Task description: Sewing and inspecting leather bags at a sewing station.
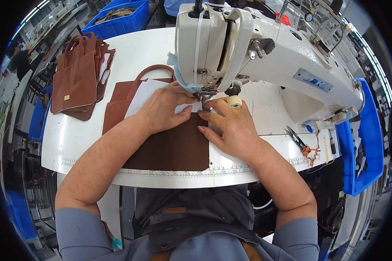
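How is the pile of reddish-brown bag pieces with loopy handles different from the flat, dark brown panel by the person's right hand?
The reddish-brown pile has several layers, while the dark brown panel shows one flat face. The pile has a small yellowish tag on top; the panel shows none. No hand touches the pile, but the right hand touches the panel. Both lie on the white table.

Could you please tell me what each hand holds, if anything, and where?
The right hand touches the dark brown panel near its upper right corner; the left hand lies over the white sheet. Whether either grips or presses cannot be told.
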`<act>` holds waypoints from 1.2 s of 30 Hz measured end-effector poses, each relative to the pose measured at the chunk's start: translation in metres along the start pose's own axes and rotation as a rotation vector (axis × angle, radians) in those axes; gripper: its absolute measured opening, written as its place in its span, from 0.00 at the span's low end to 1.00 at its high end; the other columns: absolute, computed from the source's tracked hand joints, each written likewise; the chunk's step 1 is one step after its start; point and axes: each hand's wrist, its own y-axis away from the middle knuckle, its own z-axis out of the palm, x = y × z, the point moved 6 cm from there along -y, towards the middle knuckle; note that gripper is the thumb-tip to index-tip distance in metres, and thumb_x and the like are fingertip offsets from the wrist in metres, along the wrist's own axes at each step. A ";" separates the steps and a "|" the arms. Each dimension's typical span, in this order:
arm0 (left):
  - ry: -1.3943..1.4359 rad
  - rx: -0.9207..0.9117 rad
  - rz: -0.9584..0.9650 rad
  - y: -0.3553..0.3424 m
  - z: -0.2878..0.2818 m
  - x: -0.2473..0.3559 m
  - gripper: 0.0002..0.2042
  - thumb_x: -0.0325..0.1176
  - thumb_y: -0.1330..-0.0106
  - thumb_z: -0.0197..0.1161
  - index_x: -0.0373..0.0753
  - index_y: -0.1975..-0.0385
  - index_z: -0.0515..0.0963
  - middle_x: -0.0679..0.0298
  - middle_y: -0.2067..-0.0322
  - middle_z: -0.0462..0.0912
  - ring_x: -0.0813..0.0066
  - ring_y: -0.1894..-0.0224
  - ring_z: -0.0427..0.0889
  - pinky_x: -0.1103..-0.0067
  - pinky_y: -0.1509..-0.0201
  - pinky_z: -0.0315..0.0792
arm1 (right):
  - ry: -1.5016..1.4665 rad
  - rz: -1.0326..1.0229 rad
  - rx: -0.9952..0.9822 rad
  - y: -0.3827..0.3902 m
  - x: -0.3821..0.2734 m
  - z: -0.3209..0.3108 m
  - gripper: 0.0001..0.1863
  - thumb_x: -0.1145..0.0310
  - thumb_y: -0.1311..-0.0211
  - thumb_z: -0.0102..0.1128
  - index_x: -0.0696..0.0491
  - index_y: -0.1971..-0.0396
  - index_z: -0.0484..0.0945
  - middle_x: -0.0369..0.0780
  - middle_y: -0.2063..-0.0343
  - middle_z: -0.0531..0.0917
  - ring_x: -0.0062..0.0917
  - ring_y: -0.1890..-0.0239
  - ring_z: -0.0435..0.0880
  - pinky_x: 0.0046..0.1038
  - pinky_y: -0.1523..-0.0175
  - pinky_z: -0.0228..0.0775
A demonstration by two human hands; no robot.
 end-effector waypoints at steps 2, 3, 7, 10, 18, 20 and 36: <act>-0.021 -0.007 -0.011 0.001 0.002 -0.001 0.11 0.29 0.42 0.67 0.37 0.60 0.87 0.56 0.59 0.89 0.55 0.54 0.87 0.65 0.44 0.78 | 0.000 0.000 0.017 0.000 0.000 0.000 0.16 0.59 0.43 0.71 0.50 0.57 0.88 0.38 0.59 0.84 0.34 0.54 0.78 0.37 0.49 0.66; -0.039 -0.015 -0.021 -0.001 0.001 0.000 0.11 0.30 0.41 0.68 0.38 0.59 0.87 0.57 0.59 0.89 0.56 0.53 0.86 0.64 0.40 0.75 | 0.002 0.002 0.034 -0.001 0.001 -0.001 0.16 0.59 0.43 0.71 0.50 0.57 0.88 0.38 0.59 0.84 0.34 0.54 0.78 0.37 0.49 0.66; -0.338 -0.091 0.038 0.006 -0.002 0.025 0.12 0.35 0.39 0.68 0.42 0.56 0.87 0.59 0.54 0.87 0.59 0.47 0.83 0.59 0.30 0.65 | -0.037 -0.012 0.064 0.001 0.002 0.000 0.15 0.60 0.43 0.71 0.51 0.58 0.88 0.38 0.59 0.84 0.34 0.54 0.78 0.36 0.49 0.66; -0.410 -0.131 0.008 0.025 -0.003 0.062 0.15 0.37 0.36 0.68 0.40 0.52 0.84 0.62 0.45 0.81 0.62 0.39 0.78 0.57 0.26 0.60 | -0.059 -0.051 0.085 0.003 0.000 -0.004 0.14 0.62 0.44 0.71 0.52 0.59 0.88 0.37 0.60 0.84 0.33 0.55 0.79 0.36 0.50 0.66; -0.112 -0.090 -0.054 0.035 0.008 0.058 0.16 0.32 0.35 0.65 0.31 0.50 0.82 0.56 0.46 0.79 0.59 0.42 0.79 0.60 0.28 0.66 | 0.026 -0.041 0.059 0.001 0.002 -0.002 0.13 0.64 0.47 0.71 0.51 0.62 0.88 0.37 0.67 0.81 0.31 0.60 0.78 0.35 0.53 0.66; -0.086 -0.088 -0.062 0.031 0.008 0.053 0.16 0.29 0.37 0.66 0.31 0.50 0.82 0.55 0.45 0.81 0.55 0.41 0.80 0.58 0.28 0.68 | 0.022 -0.023 0.077 -0.002 0.005 -0.002 0.13 0.63 0.46 0.70 0.51 0.62 0.88 0.38 0.68 0.80 0.32 0.60 0.77 0.36 0.53 0.65; -0.001 -0.175 -0.005 0.007 -0.002 0.006 0.15 0.31 0.37 0.67 0.33 0.52 0.85 0.55 0.50 0.85 0.55 0.45 0.83 0.65 0.37 0.75 | 0.083 0.046 0.071 -0.005 0.012 0.001 0.17 0.58 0.40 0.67 0.51 0.55 0.85 0.41 0.66 0.77 0.35 0.55 0.75 0.37 0.52 0.63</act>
